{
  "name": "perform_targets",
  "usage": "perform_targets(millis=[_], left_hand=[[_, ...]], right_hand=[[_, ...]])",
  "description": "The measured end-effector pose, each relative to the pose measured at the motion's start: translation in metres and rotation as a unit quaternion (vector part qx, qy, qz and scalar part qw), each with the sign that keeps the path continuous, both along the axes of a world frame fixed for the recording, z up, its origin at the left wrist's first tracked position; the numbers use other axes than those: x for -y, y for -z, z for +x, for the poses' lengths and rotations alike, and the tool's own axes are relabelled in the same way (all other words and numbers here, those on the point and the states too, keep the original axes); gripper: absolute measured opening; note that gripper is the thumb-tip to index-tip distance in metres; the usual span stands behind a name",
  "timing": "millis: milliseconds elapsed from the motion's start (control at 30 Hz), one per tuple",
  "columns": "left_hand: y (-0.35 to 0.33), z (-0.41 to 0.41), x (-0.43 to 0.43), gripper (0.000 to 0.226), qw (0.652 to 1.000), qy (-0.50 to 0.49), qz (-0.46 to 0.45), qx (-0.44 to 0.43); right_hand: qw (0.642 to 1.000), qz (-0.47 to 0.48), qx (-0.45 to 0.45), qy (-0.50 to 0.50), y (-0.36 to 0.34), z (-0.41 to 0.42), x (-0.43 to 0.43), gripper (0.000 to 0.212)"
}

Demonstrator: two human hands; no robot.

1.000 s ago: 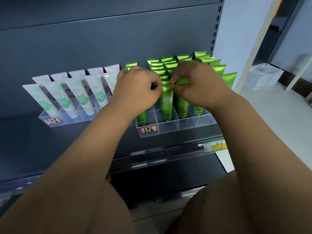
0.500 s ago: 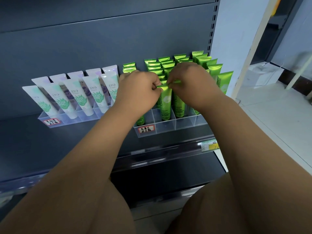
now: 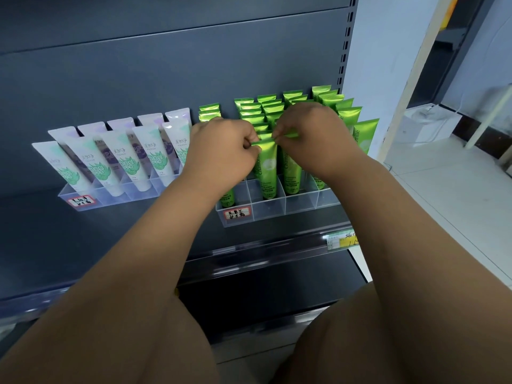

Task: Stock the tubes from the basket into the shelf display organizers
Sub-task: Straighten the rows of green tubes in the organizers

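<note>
A clear acrylic organizer (image 3: 277, 214) on the dark shelf holds several upright green tubes in rows. My left hand (image 3: 224, 151) and my right hand (image 3: 313, 139) meet over its front rows. Both pinch the flat top seam of one green tube (image 3: 268, 173), which stands in the second column from the left with its cap end down in the compartment. A second clear organizer (image 3: 86, 196) to the left holds several white and purple tubes (image 3: 116, 159). The basket is out of view.
The front compartments of the green organizer stand vacant behind a handwritten label (image 3: 237, 214). A yellow price tag (image 3: 342, 239) sits on the shelf's front rail. A white wall and tiled floor (image 3: 443, 212) lie to the right, with a white box (image 3: 429, 126) on the floor.
Both hands stay pinched on the green tube's top seam. The view has shifted slightly, so shelf and organizers sit a little more to the left; the tube stands in the same compartment.
</note>
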State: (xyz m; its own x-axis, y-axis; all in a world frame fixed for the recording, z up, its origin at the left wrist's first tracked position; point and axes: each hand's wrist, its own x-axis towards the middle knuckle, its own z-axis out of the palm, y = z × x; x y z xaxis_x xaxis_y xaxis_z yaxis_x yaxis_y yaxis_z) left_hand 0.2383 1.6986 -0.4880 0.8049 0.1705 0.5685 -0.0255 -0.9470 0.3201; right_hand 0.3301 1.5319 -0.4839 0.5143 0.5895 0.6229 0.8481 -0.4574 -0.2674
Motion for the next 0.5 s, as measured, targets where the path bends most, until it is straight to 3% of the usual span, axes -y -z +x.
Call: perform_targets(millis=[500], left_hand=[[-0.0055, -0.0041, -0.0061, 0.012, 1.0, -0.016, -0.013, -0.007]], right_hand=[[1.0, 0.003, -0.01, -0.014, 0.0017, -0.0052, -0.0084, 0.02]])
